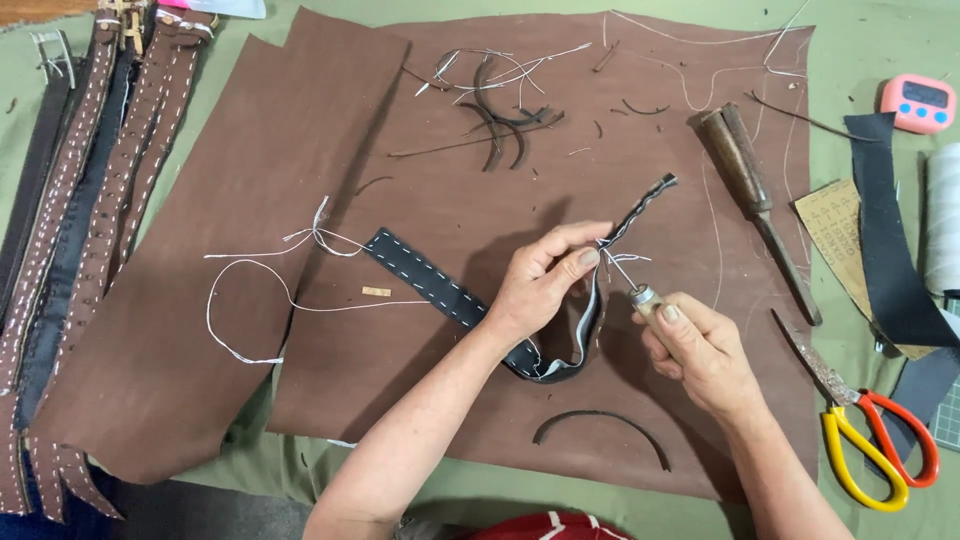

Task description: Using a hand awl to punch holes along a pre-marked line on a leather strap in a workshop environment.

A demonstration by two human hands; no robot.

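Centrally, on a brown leather sheet (300, 330) spread over a green cloth (880, 60), lay the item in hand: a dark stitched leather strap (425, 275), looped at its middle and rising to a wavy free end. Left hand (545, 280): fingers closed, thumb and forefinger pinching the strap near that upper end. Right hand (700, 350): fist closed round a wooden-handled awl (645, 298), its metal point set against the strap just beside the left fingertips. White thread (250, 300) trailed from the strap's far end across the sheet. Nearby: two wooden-handled tools (750, 180) to the right, red-and-yellow scissors (875, 440) at the lower right, a pink timer (918, 102), stitched belts (90, 200) at the left, leather offcuts (500, 120) above.
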